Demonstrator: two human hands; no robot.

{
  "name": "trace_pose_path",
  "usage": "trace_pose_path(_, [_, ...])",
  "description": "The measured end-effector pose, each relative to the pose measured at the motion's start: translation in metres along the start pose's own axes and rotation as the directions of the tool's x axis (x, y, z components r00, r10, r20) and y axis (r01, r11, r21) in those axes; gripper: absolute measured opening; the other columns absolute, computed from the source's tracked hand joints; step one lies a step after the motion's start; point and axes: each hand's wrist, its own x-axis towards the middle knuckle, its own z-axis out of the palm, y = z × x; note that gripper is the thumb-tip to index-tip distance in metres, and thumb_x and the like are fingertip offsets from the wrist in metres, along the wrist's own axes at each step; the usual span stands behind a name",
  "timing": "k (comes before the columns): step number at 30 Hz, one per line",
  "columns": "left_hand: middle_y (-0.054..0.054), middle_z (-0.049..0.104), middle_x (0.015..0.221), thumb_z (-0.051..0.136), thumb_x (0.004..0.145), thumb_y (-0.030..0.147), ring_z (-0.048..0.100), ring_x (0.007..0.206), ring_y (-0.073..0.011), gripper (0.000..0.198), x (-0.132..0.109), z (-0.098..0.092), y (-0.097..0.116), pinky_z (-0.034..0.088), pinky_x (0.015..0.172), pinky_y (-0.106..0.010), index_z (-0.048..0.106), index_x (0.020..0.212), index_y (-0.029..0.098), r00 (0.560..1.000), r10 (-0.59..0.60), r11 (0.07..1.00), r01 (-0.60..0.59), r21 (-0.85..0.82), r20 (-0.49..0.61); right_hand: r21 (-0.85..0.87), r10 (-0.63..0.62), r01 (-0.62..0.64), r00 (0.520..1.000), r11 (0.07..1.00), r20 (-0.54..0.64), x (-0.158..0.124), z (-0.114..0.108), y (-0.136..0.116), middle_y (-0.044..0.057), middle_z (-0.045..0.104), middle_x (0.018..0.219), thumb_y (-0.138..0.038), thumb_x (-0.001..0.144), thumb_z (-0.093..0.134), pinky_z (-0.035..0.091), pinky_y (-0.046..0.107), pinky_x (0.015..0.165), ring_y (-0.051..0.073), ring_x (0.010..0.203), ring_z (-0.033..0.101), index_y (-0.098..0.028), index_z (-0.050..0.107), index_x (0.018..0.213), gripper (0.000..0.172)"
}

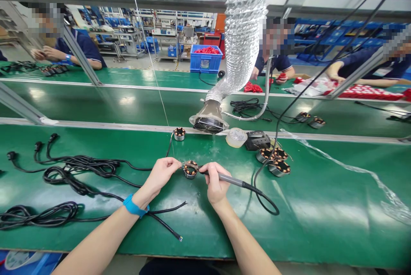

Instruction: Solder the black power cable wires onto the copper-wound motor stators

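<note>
My right hand [218,183] grips a soldering iron [229,178] like a pen. Its tip reaches the right side of a motor stator [190,170], a ring with copper windings that lies on the green bench. To the left of that ring, my left hand [164,174] is closed in a pinch at the end of a thin solder wire [154,74] hanging from above. Fine wire ends show between those fingertips and the stator, too small to tell apart. A blue band [135,206] circles my left wrist. Black power cords [86,168] lie coiled beside my left arm.
A fume duct [242,31] hangs over the bench, its hood [210,116] low behind the work. Several stators [278,167] sit at right by a black box [257,140] and a clear tape roll [236,137]. Another stator [179,134] stands behind. Co-workers sit across the bench.
</note>
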Motion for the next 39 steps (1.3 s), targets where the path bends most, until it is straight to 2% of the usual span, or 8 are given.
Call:
trace_pose_path(10, [0.003, 0.048, 0.056, 0.066, 0.075, 0.038, 0.028, 0.048, -0.0065, 0.026, 0.000, -0.001, -0.004, 0.019, 0.045, -0.021, 0.064, 0.071, 0.013, 1.000, -0.014, 1.000, 0.015, -0.023, 0.010, -0.010, 0.009, -0.009, 1.000, 1.000, -0.016, 0.000, 0.001, 0.002, -0.002, 0.052, 0.051, -0.039, 0.096, 0.047, 0.037, 0.024, 0.046, 0.011, 0.044, 0.047, -0.018, 0.068, 0.068, 0.041])
trace_pose_path(16, [0.004, 0.047, 0.058, 0.066, 0.077, 0.041, 0.029, 0.048, -0.0067, 0.028, 0.000, -0.001, -0.003, 0.020, 0.046, -0.021, 0.063, 0.072, 0.014, 1.000, 0.013, 0.999, -0.012, -0.039, 0.022, -0.045, 0.021, -0.019, 0.999, 0.999, 0.049, 0.002, 0.005, -0.004, -0.003, 0.053, 0.053, -0.035, 0.098, 0.046, 0.044, 0.024, 0.050, 0.011, 0.047, 0.052, -0.018, 0.071, 0.083, 0.034])
trace_pose_path(20, [0.003, 0.050, 0.060, 0.066, 0.077, 0.042, 0.033, 0.050, -0.0076, 0.029, -0.001, -0.001, 0.000, 0.024, 0.047, -0.021, 0.064, 0.074, 0.014, 0.999, 0.039, 0.999, -0.039, -0.024, 0.033, -0.137, -0.063, 0.081, 0.989, 0.987, 0.133, 0.006, 0.010, -0.006, 0.003, 0.066, 0.077, -0.030, 0.097, 0.050, 0.053, 0.026, 0.067, 0.014, 0.068, 0.064, -0.020, 0.071, 0.097, 0.023])
trace_pose_path(25, [0.000, 0.057, 0.064, 0.064, 0.080, 0.042, 0.045, 0.057, -0.0111, 0.029, -0.001, -0.001, 0.001, 0.035, 0.056, -0.022, 0.065, 0.074, 0.014, 0.991, 0.126, 0.992, -0.126, -0.001, 0.032, -0.187, -0.152, 0.207, 0.951, 0.960, 0.271, 0.010, 0.017, 0.001, 0.005, 0.063, 0.097, -0.022, 0.095, 0.056, 0.054, 0.029, 0.085, 0.015, 0.088, 0.064, -0.023, 0.064, 0.120, 0.027])
trace_pose_path(29, [-0.004, 0.065, 0.072, 0.060, 0.082, 0.040, 0.056, 0.069, -0.0158, 0.028, -0.003, 0.003, -0.001, 0.043, 0.066, -0.024, 0.067, 0.074, 0.014, 0.971, 0.240, 0.971, -0.240, 0.020, 0.024, -0.219, -0.211, 0.295, 0.917, 0.930, 0.340, 0.009, 0.022, 0.010, 0.006, 0.061, 0.105, -0.020, 0.094, 0.055, 0.055, 0.030, 0.087, 0.016, 0.093, 0.065, -0.026, 0.060, 0.128, 0.035])
trace_pose_path(32, [-0.005, 0.067, 0.072, 0.057, 0.084, 0.035, 0.056, 0.066, -0.0153, 0.026, 0.002, 0.003, -0.006, 0.042, 0.063, -0.025, 0.069, 0.076, 0.013, 0.960, 0.279, 0.956, -0.277, 0.100, 0.001, -0.211, -0.296, 0.382, 0.890, 0.900, 0.348, 0.011, 0.026, 0.022, 0.007, 0.061, 0.108, -0.021, 0.094, 0.055, 0.056, 0.028, 0.083, 0.017, 0.090, 0.067, -0.028, 0.062, 0.127, 0.034])
trace_pose_path(35, [-0.005, 0.067, 0.071, 0.057, 0.080, 0.026, 0.057, 0.063, -0.0147, 0.019, 0.012, 0.000, -0.010, 0.041, 0.059, -0.024, 0.071, 0.080, 0.013, 0.959, 0.285, 0.951, -0.282, 0.129, -0.001, -0.207, -0.314, 0.405, 0.877, 0.890, 0.364, 0.016, 0.030, 0.033, 0.007, 0.060, 0.108, -0.022, 0.093, 0.056, 0.056, 0.028, 0.082, 0.017, 0.089, 0.068, -0.028, 0.064, 0.124, 0.033])
trace_pose_path(39, [-0.008, 0.072, 0.081, 0.058, 0.076, 0.022, 0.063, 0.073, -0.0186, 0.020, 0.009, -0.004, -0.006, 0.048, 0.069, -0.026, 0.072, 0.085, 0.012, 0.945, 0.319, 0.937, -0.326, 0.128, 0.072, -0.182, -0.311, 0.388, 0.886, 0.904, 0.345, 0.012, 0.034, 0.024, 0.008, 0.061, 0.105, -0.017, 0.093, 0.053, 0.054, 0.031, 0.088, 0.019, 0.095, 0.066, -0.025, 0.065, 0.120, 0.030])
